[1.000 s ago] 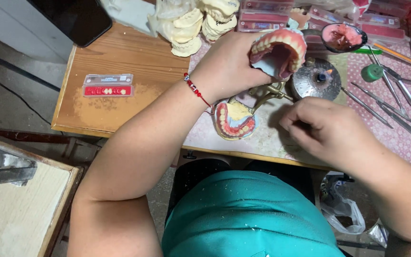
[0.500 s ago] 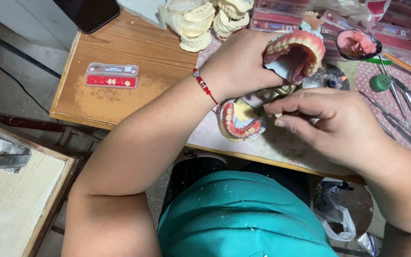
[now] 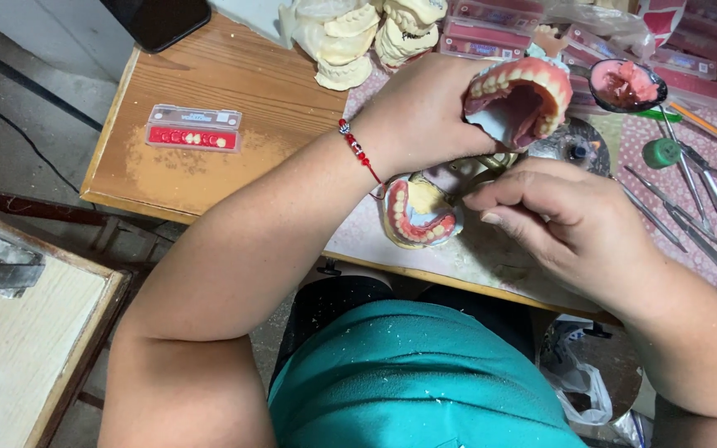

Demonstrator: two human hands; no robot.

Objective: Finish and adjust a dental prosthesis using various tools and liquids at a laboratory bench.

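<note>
The left hand (image 3: 425, 116) is closed around a denture model (image 3: 518, 98), lifted clear of the tabletop (image 3: 234, 108) and tipped so the arch of teeth and the pink gum face up toward the head camera, which looks like a way to bring the tooth row into plain sight. A red bead bracelet (image 3: 360, 151) sits on that wrist. The right hand (image 3: 570, 228) hovers just below and beside it, fingers pinched together at the tips as if on something very small; whether they grip anything cannot be told, since nothing shows between them. Directly under both hands a second denture (image 3: 419, 217) lies on the tabletop, teeth up, close enough to reach without shifting. To the right, metal tools (image 3: 690, 211) are spread side by side on a patterned mat, handles toward the person, with a green-capped piece (image 3: 664, 153) and a small bowl of pink wax (image 3: 626, 83) near them. Plaster casts (image 3: 358, 37) are piled at the far edge, well apart from the hands, and a flat tooth card (image 3: 193, 129) lies alone on bare wood to the left.
</note>
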